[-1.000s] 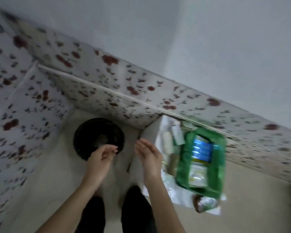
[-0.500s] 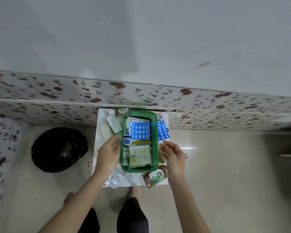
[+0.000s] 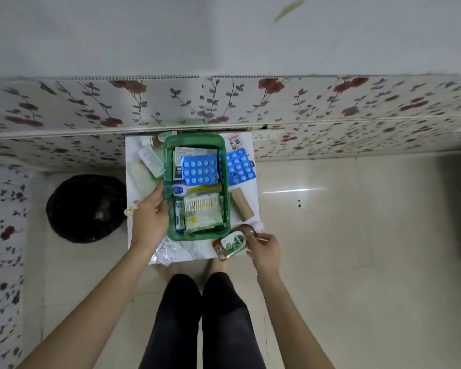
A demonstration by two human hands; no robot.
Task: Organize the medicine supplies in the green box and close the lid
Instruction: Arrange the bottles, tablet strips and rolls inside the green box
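Compared with half a second earlier, the right hand (image 3: pixel 264 250) has been dropped from the box's right wall to the brown antiseptic bottle (image 3: pixel 230 245) lying at the tray's 5 o'clock corner. Its fingers are seen touching the bottle's cap end, but whether a firm hold has been made cannot be told. The left hand (image 3: pixel 151 217) has been kept against the left wall of the green box (image 3: pixel 196 237), with the fingers loosely spread and flat, nothing being gripped.

From this it is judged that the bottle is the next supply to be packed, while the box is being steadied.

The green box is placed at the centre of the white tray (image 3: pixel 133 145), open, with no lid seen on it. Inside, 1 blue blister pack (image 3: pixel 199 170) is laid at 12 o'clock, a small blue-lidded jar (image 3: pixel 179 189) at 9 o'clock, and a cotton swab packet (image 3: pixel 202 209) toward 6 o'clock.

Outside, at 3 o'clock, a second blister pack (image 3: pixel 240 166) and a tan roll (image 3: pixel 242 206) are still left; a white tube (image 3: pixel 151 160) is left at 10 o'clock and foil strips (image 3: pixel 164 253) at 7 o'clock. Much sorting is judged to remain.
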